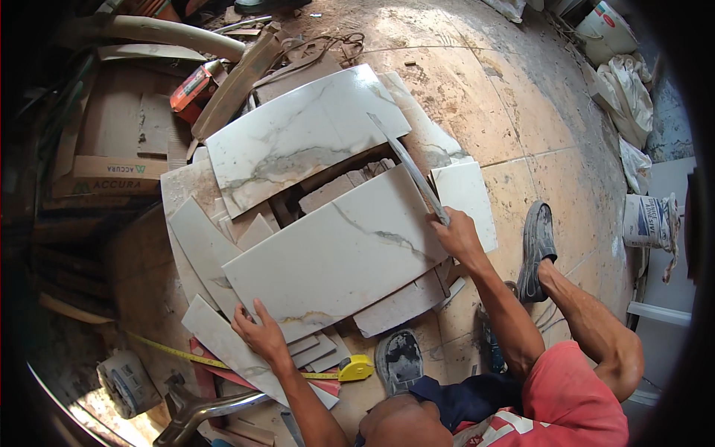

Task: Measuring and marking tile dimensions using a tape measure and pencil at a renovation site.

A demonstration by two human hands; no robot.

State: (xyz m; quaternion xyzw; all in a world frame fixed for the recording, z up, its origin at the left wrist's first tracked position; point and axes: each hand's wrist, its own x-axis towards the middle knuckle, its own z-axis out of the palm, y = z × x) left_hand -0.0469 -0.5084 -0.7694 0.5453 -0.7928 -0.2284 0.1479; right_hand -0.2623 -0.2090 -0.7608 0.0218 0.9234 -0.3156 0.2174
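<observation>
A large white marble-patterned tile lies across a rough block and other pieces in front of me. My left hand rests at its near left corner, fingers spread, with no object in them. Closed round the lower end of a long, thin grey strip is my right hand, at the right end of that tile. The strip slants up and left, its far end over a second marble-patterned tile. A dark gap separates the two large tiles. What the strip is made of I cannot tell.
An extended yellow tape measure lies near my left forearm. Narrow tile offcuts are scattered at the left, beside cardboard boxes. White buckets and plastic sacks stand along the right. A shoe is close to the stack.
</observation>
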